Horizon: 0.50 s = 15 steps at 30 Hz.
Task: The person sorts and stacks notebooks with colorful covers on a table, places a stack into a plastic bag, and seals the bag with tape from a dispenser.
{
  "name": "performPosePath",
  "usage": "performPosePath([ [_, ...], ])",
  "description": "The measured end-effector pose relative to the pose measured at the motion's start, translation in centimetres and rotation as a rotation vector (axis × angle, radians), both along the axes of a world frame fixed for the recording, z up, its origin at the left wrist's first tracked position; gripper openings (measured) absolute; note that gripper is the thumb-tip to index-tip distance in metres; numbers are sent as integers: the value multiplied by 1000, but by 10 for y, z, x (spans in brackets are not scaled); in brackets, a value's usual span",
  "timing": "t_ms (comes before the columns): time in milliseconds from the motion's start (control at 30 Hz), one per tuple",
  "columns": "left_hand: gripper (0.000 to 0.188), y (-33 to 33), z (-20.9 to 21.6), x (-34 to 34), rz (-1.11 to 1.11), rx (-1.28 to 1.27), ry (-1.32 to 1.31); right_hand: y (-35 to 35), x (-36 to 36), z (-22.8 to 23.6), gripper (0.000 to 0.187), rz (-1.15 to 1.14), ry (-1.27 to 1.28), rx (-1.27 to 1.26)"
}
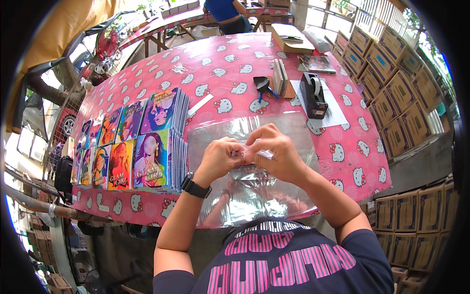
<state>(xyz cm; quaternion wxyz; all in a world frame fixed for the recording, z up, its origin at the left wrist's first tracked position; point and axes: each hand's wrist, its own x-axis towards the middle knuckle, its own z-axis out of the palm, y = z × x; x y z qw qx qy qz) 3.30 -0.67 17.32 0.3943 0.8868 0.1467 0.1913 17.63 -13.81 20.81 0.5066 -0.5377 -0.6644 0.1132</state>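
Note:
A large sheet of clear plastic film lies flat and shiny on the table in front of me. Over its middle, my left hand and my right hand meet with fingertips pinched. Between them is a small crumpled piece of clear plastic; whether it is part of the sheet, I cannot tell. A black watch is on my left wrist. Left of the sheet stand neat stacks of bright illustrated booklets in two rows, the nearest tall stack close to my left forearm.
A black tape dispenser stands on white paper at the right. Beyond the film are a black scoop-like object, upright boards and a cardboard box. Cartons are piled beside the pink table. A person is at the far table.

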Motion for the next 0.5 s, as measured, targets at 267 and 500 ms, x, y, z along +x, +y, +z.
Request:
performPosePath([
  [267, 13, -5, 10, -2, -4, 81, 38, -10, 30, -12, 38, -222, -207, -94],
  [500, 16, -17, 5, -7, 25, 488, -222, -23, 34, -36, 8, -149, -412, -8],
])
